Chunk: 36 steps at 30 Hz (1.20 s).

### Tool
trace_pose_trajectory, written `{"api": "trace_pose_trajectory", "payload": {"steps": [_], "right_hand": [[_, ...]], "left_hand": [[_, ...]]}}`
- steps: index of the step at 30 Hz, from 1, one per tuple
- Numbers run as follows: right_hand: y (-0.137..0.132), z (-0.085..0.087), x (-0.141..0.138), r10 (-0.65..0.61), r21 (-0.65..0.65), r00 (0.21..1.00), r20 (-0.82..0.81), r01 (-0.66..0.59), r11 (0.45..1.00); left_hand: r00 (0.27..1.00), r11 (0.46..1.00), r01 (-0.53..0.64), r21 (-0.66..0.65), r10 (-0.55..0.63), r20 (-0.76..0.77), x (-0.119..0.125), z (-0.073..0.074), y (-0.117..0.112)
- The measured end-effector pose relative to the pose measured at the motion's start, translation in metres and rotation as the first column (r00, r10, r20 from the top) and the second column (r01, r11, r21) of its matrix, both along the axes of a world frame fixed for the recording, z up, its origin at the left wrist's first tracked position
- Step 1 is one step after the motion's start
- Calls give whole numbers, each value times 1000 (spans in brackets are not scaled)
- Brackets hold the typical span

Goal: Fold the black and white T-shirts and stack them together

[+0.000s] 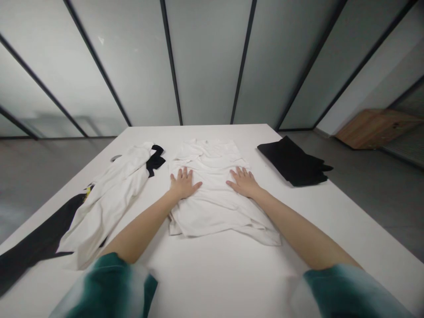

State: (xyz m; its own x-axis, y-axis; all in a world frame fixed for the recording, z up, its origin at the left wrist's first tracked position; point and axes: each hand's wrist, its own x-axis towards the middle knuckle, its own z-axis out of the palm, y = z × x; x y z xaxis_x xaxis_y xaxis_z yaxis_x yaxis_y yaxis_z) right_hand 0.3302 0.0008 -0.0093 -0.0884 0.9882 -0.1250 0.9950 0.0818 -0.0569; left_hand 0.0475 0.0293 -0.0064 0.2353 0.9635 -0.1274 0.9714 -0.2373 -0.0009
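A white T-shirt (pixel 212 207) lies spread on the white table, its neckline at the far end and its hem toward me. Some creases run across its middle, and the lower right corner flares out. My left hand (pixel 183 184) rests flat on the shirt's left side with fingers spread. On the right side, my right hand (pixel 244 183) lies flat too, fingers apart and pointing away from me. Neither hand grips the cloth.
Left of the shirt lies a loose heap of white clothing (pixel 112 194) with black garments (pixel 49 225) under and beside it. A folded black garment (pixel 293 161) sits at the table's right edge. Behind the table (pixel 225 278) stands a frosted glass partition (pixel 208 62); a wooden cabinet (pixel 374 128) is at far right.
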Motion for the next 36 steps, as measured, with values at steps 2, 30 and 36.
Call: {"api": "trace_pose_trajectory", "payload": {"steps": [2,30,36], "right_hand": [[16,1,2,33,24,999,-11,-33,999],[-90,-35,62,326,461,914,-242,-188,867],[-79,-34,63,287,465,921,-265,-139,874]], "left_hand": [[999,999,44,10,-44,17,0,-1,21],[852,928,250,275,-346,394,-80,-7,-75],[866,933,248,261,-335,371,-78,-4,-75]]}}
